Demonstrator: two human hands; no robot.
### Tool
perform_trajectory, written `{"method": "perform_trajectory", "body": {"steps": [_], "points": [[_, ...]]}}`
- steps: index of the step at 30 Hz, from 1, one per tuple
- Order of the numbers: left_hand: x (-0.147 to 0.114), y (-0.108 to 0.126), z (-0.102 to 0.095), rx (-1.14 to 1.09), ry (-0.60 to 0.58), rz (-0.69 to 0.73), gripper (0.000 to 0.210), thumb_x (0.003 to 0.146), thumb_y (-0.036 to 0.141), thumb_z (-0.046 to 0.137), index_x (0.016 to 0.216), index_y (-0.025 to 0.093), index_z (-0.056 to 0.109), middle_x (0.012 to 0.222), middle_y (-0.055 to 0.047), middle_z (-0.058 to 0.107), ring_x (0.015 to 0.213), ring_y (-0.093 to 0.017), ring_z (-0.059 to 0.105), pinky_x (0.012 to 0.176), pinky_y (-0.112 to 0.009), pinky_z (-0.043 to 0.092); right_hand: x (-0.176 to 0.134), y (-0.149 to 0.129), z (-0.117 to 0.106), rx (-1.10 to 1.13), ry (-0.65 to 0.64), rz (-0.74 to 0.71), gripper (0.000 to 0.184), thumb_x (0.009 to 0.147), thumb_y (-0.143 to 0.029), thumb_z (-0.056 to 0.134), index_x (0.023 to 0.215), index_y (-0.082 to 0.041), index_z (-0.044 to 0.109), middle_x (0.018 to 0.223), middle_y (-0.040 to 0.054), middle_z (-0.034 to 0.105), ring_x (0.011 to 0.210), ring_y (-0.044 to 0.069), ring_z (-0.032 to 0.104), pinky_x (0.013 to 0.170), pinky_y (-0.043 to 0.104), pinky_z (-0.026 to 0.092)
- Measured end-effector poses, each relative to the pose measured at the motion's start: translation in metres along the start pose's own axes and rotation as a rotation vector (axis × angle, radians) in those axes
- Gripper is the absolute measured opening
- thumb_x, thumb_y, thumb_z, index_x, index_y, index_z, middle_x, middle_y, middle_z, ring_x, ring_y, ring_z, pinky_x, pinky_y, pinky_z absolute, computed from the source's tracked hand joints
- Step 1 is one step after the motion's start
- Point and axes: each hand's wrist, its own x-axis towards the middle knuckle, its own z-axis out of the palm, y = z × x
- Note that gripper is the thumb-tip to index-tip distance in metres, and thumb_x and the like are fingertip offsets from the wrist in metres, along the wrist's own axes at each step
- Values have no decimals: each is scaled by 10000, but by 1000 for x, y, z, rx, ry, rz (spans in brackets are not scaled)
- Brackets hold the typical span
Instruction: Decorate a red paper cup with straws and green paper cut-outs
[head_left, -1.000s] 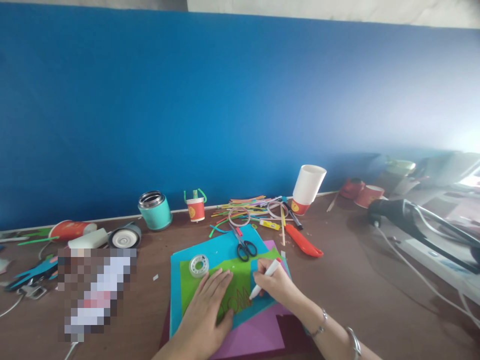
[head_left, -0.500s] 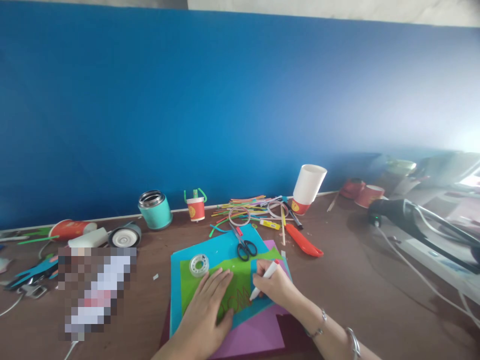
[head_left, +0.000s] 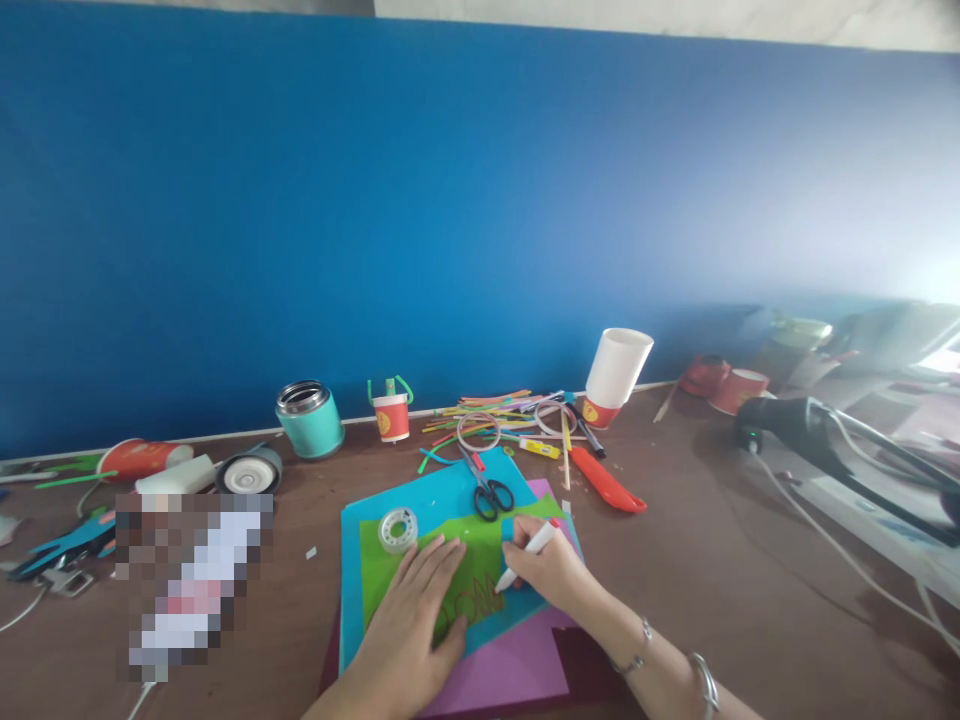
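My right hand (head_left: pixel 536 560) grips a white marker (head_left: pixel 531 553) with a red end, its tip down at the green paper (head_left: pixel 480 545). Reddish-brown zigzag and rounded lines run across that sheet. Flat on the paper's left part lies my left hand (head_left: pixel 416 610), fingers stretched out, covering some of the drawing. Under the green sheet are blue paper (head_left: pixel 360 640) and purple paper (head_left: pixel 517 680). A roll of clear tape (head_left: pixel 397 531) sits just beyond my left fingertips. Black-handled scissors (head_left: pixel 493 500) rest on the sheets further back.
Behind the papers lie colourful pipe cleaners (head_left: pixel 487 408), a glue stick (head_left: pixel 540 448) and a red pouch-like object (head_left: pixel 607 485). White cups (head_left: pixel 621 365) lean at the back. A turquoise jar (head_left: pixel 310 420) and small red cup (head_left: pixel 392 417) stand left; a cable (head_left: pixel 817 530) crosses the right.
The marker tip has shifted slightly up and left on the green paper along the zigzag lines. My left hand has stayed in place.
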Motion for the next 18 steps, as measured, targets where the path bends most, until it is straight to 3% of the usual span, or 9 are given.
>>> {"method": "perform_trajectory", "body": {"steps": [6, 13, 18], "points": [[0, 0, -1, 12, -22, -14, 634, 790, 173, 513, 1381, 236, 293, 1392, -50, 438, 1293, -247, 369, 1058, -497, 338, 0, 3, 0, 11, -48, 24, 187, 631, -180, 473, 521, -223, 328, 345, -103, 376, 355, 103, 509, 333, 173, 245], [1, 0, -1, 10, -19, -10, 642, 784, 154, 510, 1383, 230, 291, 1396, -58, 431, 1296, -248, 364, 1064, -497, 328, 0, -1, 0, 43, -12, 7, 196, 664, -229, 480, 535, -223, 333, 387, -87, 444, 387, 106, 528, 370, 183, 311], [0, 0, -1, 8, -28, -12, 629, 789, 174, 508, 1378, 227, 293, 1393, -61, 435, 1295, -253, 365, 1059, -506, 328, -1, -2, 0, 47, -34, 26, 194, 619, -185, 471, 512, -223, 314, 354, -98, 382, 350, 97, 489, 342, 177, 266]]}}
